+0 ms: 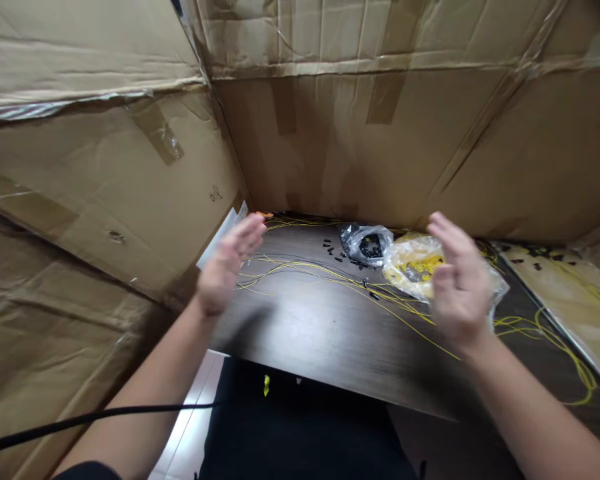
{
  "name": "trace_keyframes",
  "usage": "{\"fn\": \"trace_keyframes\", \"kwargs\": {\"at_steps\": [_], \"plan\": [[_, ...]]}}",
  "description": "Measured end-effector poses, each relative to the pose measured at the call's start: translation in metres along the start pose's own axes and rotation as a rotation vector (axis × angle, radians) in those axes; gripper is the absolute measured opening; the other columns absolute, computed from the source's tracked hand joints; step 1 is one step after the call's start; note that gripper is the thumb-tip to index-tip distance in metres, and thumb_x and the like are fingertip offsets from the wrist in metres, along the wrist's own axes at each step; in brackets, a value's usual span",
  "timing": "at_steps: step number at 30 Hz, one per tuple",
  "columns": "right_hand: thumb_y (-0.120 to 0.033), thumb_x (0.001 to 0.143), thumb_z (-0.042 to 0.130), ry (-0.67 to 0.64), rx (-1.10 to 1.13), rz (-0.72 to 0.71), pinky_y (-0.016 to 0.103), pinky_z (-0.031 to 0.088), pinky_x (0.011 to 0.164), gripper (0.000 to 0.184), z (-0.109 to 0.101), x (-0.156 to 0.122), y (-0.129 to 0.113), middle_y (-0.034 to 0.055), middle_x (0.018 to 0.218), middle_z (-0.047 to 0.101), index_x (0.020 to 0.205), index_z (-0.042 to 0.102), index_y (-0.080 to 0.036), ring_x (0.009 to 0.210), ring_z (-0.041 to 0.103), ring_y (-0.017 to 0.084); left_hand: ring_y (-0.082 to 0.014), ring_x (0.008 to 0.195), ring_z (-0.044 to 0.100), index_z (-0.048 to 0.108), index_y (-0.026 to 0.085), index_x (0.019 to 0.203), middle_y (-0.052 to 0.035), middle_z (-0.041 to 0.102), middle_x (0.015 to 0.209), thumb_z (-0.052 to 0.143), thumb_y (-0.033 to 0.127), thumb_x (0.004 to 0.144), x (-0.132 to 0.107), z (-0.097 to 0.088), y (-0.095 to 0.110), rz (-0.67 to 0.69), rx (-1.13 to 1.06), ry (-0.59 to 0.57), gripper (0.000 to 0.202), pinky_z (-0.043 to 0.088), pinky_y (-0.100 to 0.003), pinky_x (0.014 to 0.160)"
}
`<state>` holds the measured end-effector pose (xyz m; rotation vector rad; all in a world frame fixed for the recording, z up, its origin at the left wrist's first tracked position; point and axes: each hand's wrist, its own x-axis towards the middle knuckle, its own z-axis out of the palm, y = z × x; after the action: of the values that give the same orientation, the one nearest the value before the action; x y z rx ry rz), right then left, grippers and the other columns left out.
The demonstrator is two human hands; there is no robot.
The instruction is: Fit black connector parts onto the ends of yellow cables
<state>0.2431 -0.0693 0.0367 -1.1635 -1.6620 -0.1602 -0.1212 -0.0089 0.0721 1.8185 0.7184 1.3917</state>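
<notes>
My left hand [230,263] is raised over the left part of the dark table, fingers stretched out and slightly blurred, holding nothing. Facing it across the table, my right hand [460,283] is also stretched out with nothing in it. Behind the right hand lies a clear plastic bag of small yellow parts [415,267], partly covered by that hand. To its left sits another clear bag with small black parts [373,245]. Thin yellow cables [305,265] run across the table between the hands. Loose black pieces [336,255] are scattered beside the bags.
Tall cardboard walls [340,147] enclose the table [310,320] at the back and left. White paper [220,237] leans at the left corner. More looped yellow cable [583,367] lies at the right, near a light board [575,300]. A black cord [100,415] crosses the lower left.
</notes>
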Motion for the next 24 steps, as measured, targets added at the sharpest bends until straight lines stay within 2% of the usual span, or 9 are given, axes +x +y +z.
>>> {"fn": "trace_keyframes", "kwargs": {"at_steps": [2,4,6,9,12,15,19,24], "plan": [[-0.038,0.102,0.041,-0.075,-0.018,-0.036,0.056,0.041,0.110,0.040,0.022,-0.005,0.011,0.0107,0.143,0.053,0.136,0.055,-0.024,0.131,0.050,0.031,-0.0260,0.120,0.061,0.061,0.022,0.130,-0.0098,0.064,0.130,0.045,0.051,0.098,-0.004,0.021,-0.038,-0.074,0.315,-0.143,0.046,0.048,-0.042,0.103],[-0.031,0.098,0.046,-0.234,-0.118,-0.049,0.052,0.046,0.103,0.030,0.044,-0.012,0.029,0.0125,0.126,0.061,0.120,0.064,-0.021,0.118,0.057,0.030,-0.0229,0.103,0.065,0.066,0.020,0.118,-0.0085,0.070,0.112,0.048,0.040,0.097,-0.004,0.045,-0.066,-0.060,0.599,-0.367,0.034,0.051,-0.039,0.093],[-0.026,0.095,0.049,-0.407,-0.223,-0.047,0.049,0.048,0.095,0.024,0.057,-0.020,0.047,0.0131,0.115,0.064,0.108,0.068,-0.020,0.108,0.059,0.030,-0.0222,0.096,0.065,0.065,0.020,0.117,-0.0067,0.069,0.102,0.052,0.035,0.094,0.000,0.066,-0.081,0.036,0.771,-0.564,0.030,0.051,-0.037,0.087],[-0.026,0.091,0.053,-0.571,-0.283,-0.061,0.049,0.048,0.093,0.016,0.058,-0.029,0.063,0.0121,0.116,0.063,0.098,0.066,-0.022,0.108,0.057,0.031,-0.0229,0.096,0.063,0.064,0.020,0.114,-0.0078,0.066,0.106,0.053,0.034,0.092,0.011,0.087,-0.087,0.148,0.909,-0.691,0.028,0.050,-0.035,0.082],[-0.031,0.089,0.058,-0.628,-0.282,-0.080,0.052,0.047,0.099,0.011,0.044,-0.032,0.067,0.0114,0.127,0.058,0.092,0.063,-0.022,0.118,0.052,0.032,-0.0229,0.094,0.060,0.066,0.020,0.108,-0.0086,0.064,0.102,0.052,0.031,0.092,0.017,0.093,-0.091,0.221,0.954,-0.713,0.024,0.048,-0.035,0.082],[-0.039,0.089,0.062,-0.675,-0.273,-0.071,0.058,0.040,0.109,0.017,0.034,-0.032,0.071,0.0114,0.141,0.049,0.089,0.062,-0.022,0.132,0.044,0.034,-0.0222,0.093,0.057,0.066,0.019,0.107,-0.0087,0.062,0.101,0.052,0.029,0.092,0.014,0.089,-0.098,0.243,0.932,-0.681,0.023,0.047,-0.035,0.083],[-0.043,0.091,0.061,-0.749,-0.272,-0.039,0.069,0.028,0.114,0.022,0.037,-0.039,0.079,0.0105,0.153,0.038,0.086,0.063,-0.021,0.145,0.029,0.038,-0.0216,0.096,0.055,0.065,0.019,0.111,-0.0077,0.062,0.105,0.053,0.027,0.092,0.008,0.081,-0.103,0.202,0.862,-0.622,0.024,0.046,-0.035,0.087],[-0.036,0.094,0.057,-0.749,-0.249,-0.031,0.069,0.028,0.115,0.019,0.045,-0.046,0.084,0.0091,0.155,0.038,0.085,0.065,-0.021,0.147,0.026,0.037,-0.0215,0.095,0.055,0.066,0.019,0.107,-0.0081,0.063,0.103,0.051,0.026,0.094,0.010,0.080,-0.104,0.172,0.860,-0.617,0.022,0.046,-0.035,0.087]]}}
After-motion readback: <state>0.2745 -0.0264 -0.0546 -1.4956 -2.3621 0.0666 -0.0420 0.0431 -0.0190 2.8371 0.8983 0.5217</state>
